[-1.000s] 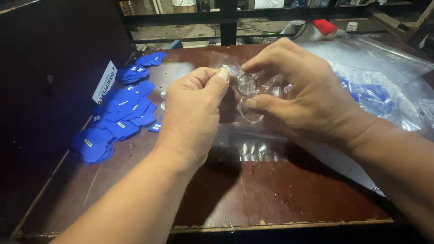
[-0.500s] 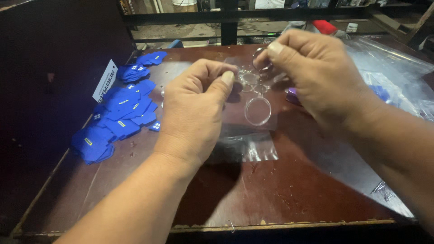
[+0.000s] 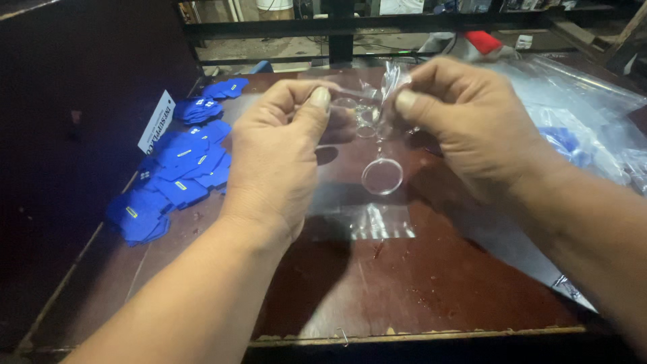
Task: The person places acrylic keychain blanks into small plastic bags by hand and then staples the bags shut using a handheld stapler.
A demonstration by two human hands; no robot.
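Note:
My left hand [image 3: 280, 152] and my right hand [image 3: 465, 118] are raised over a dark red-brown table [image 3: 418, 290], both pinching the top edge of a small clear plastic bag [image 3: 367, 111]. A clear round ring-shaped piece [image 3: 382, 176] hangs at the bottom of the bag, between the two hands. Thumbs and forefingers hold the bag's mouth apart. More flat clear bags [image 3: 374, 219] lie on the table just below the hands.
A heap of small blue flat pieces [image 3: 172, 182] covers the table's left side, with a white card [image 3: 156, 121] standing beside it. Large clear plastic sheeting with blue pieces [image 3: 573, 145] lies at the right. A dark wall borders the left; a black rail runs along the back.
The hands have drawn apart and lifted slightly, spreading the bag open. The clear ring has dropped lower and now hangs in plain view between them.

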